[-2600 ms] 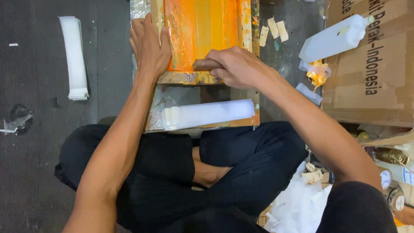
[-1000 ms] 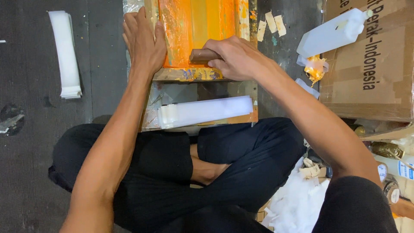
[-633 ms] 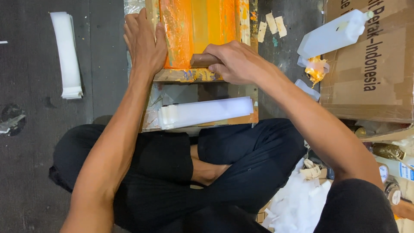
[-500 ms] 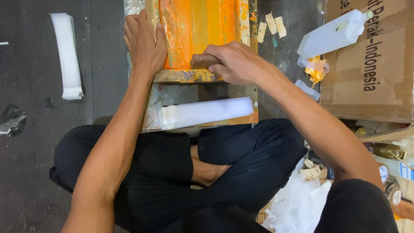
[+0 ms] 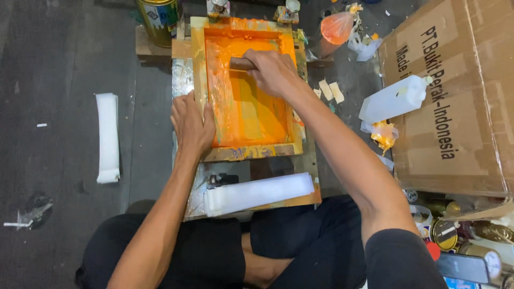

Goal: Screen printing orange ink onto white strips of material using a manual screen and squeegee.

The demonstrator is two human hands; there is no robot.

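A wooden screen-printing frame (image 5: pixel 197 64) coated in orange ink lies on a board in front of me. My left hand (image 5: pixel 190 124) presses flat on the frame's left edge near its lower corner. My right hand (image 5: pixel 273 70) is closed around a squeegee with a brown wooden handle (image 5: pixel 240 63), held across the upper part of the orange screen (image 5: pixel 251 112). A stack of white plastic sheets (image 5: pixel 257 194) rests on the board's near edge, just above my crossed legs.
A large cardboard box (image 5: pixel 460 96) stands at the right with a white plastic jug (image 5: pixel 393 99) leaning on it. A paint can (image 5: pixel 158 18) sits at the top left. Another white bundle (image 5: pixel 107 136) lies on the dark floor at left. Small tins (image 5: pixel 447 233) crowd the lower right.
My right hand has pushed the squeegee from the frame's near edge up to its far part. The view has tilted so the whole frame shows. My left hand stays on the left edge.
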